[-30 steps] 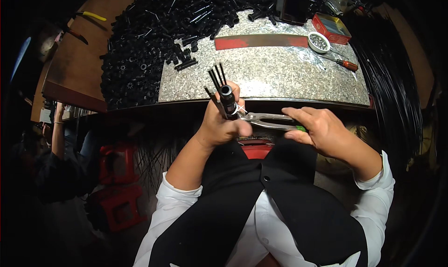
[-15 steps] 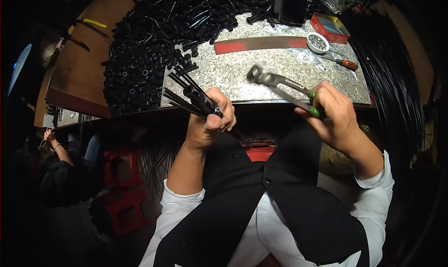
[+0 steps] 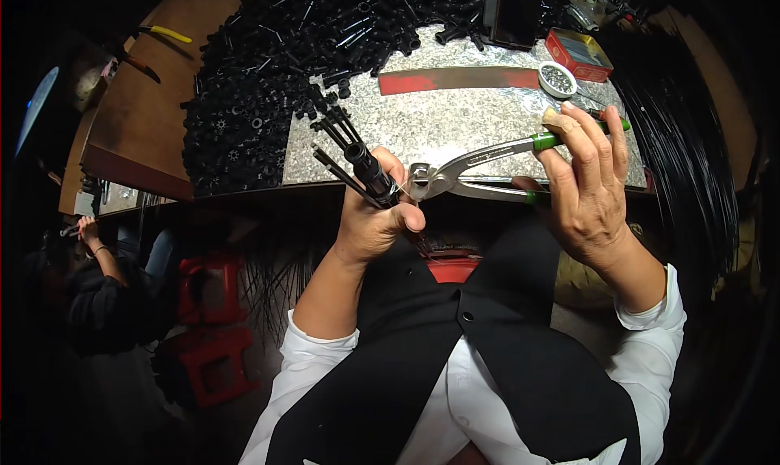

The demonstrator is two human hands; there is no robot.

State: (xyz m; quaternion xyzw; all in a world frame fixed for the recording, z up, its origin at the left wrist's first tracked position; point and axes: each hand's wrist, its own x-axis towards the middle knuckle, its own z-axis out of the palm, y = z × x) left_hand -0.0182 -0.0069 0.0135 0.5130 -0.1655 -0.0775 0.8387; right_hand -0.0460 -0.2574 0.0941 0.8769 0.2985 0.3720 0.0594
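Observation:
My left hand [image 3: 361,229] is closed around a black tubular hub [image 3: 370,172] with several thin black ribs sticking out of it, like part of an umbrella frame. A fine wire shows at the hub's near end, beside my thumb. In my right hand [image 3: 589,197] are metal end-cutting pincers [image 3: 492,152] with green grip ends. Their handles are spread wide, the fingers reaching across the upper grip and the thumb side at the lower one. The jaws sit right beside the hub at the wire; whether they pinch it I cannot tell.
Black plastic parts [image 3: 284,67] lie heaped across the far left of the worktop. Beyond my hands are a red-grey strip [image 3: 459,80], a white bowl [image 3: 556,96] of small metal pieces and a red tin [image 3: 573,68]. Long black rods [image 3: 682,132] hang at right. Another person's hand [image 3: 88,228] shows far left.
The pincers have moved left and down to the hub, and their handles have spread apart. My right hand's fingers have opened wider. My left hand has shifted slightly right.

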